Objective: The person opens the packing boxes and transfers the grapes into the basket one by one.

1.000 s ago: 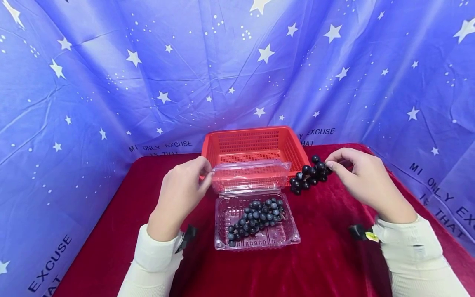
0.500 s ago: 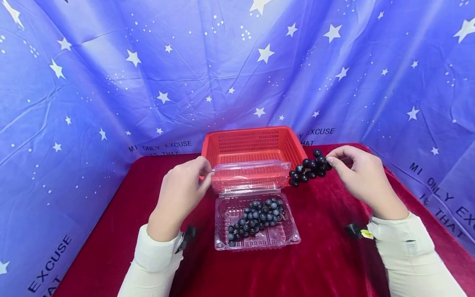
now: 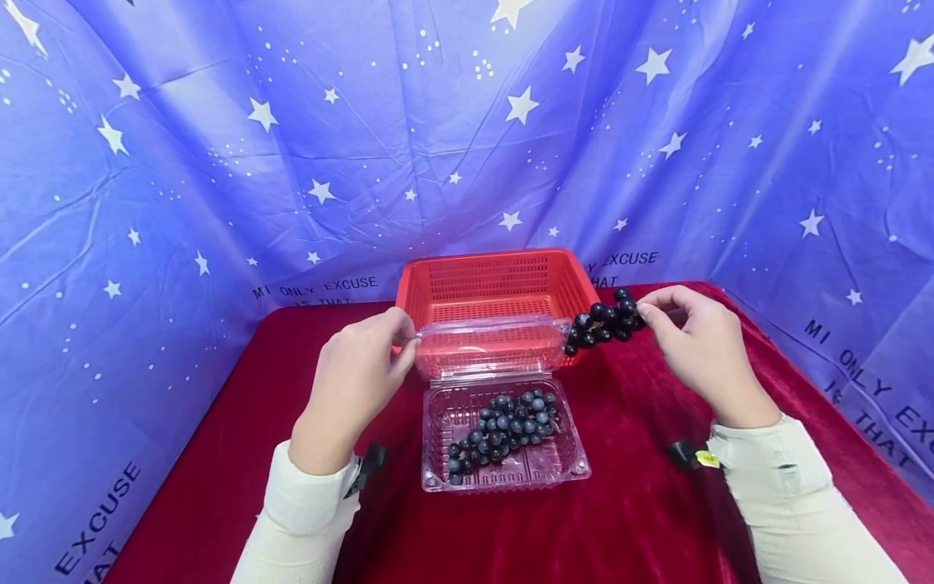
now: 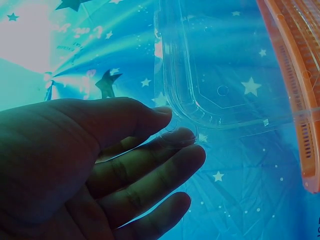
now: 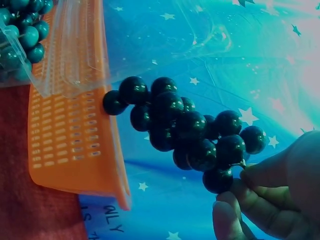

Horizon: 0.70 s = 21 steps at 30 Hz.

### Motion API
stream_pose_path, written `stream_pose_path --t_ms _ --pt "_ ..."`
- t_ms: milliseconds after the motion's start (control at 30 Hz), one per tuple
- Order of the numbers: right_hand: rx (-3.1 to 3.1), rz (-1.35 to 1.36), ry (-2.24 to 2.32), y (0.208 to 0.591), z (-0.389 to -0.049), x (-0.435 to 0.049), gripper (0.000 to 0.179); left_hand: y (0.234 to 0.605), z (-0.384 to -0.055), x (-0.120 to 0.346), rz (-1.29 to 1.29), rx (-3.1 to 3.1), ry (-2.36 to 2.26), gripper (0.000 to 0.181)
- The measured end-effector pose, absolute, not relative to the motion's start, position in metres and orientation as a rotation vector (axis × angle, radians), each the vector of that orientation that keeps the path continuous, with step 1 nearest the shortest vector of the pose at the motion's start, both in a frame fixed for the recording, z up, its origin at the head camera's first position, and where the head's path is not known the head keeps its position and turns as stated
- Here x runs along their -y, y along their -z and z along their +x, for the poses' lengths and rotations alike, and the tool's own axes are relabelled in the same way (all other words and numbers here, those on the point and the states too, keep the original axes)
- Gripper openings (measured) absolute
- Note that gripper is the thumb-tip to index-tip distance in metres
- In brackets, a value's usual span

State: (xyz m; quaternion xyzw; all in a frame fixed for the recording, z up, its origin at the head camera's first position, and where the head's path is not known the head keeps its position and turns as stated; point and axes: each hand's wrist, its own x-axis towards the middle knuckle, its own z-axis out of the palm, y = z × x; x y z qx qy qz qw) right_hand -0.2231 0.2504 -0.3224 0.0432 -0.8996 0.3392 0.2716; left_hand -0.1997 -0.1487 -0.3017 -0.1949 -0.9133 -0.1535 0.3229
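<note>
My left hand pinches the corner of the raised lid of a clear plastic clamshell box; in the left wrist view the lid's corner tab sits between thumb and forefinger. Inside the box's lower half lies a bunch of dark grapes. My right hand pinches the stem end of a second, black bunch of grapes, held off the table with its far end at the right side of the red basket. The right wrist view shows that bunch stretched toward the basket wall.
The perforated basket stands behind the box, its front partly covered by the transparent lid. A dark red velvet cloth covers the table. Blue star-printed curtains hang close behind and at both sides.
My right hand has moved left and slightly away from me, bringing the held grapes up against the basket's right side in the head view. The left hand and lid have stayed still.
</note>
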Motion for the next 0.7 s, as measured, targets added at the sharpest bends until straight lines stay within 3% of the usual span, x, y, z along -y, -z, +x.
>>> stream_pose_path --t_ms 700 --pt "2.419 0.003 -1.053 0.334 -0.232 -0.246 0.023 0.301 -0.2 0.149 -0.523 2.387 0.407 0.012"
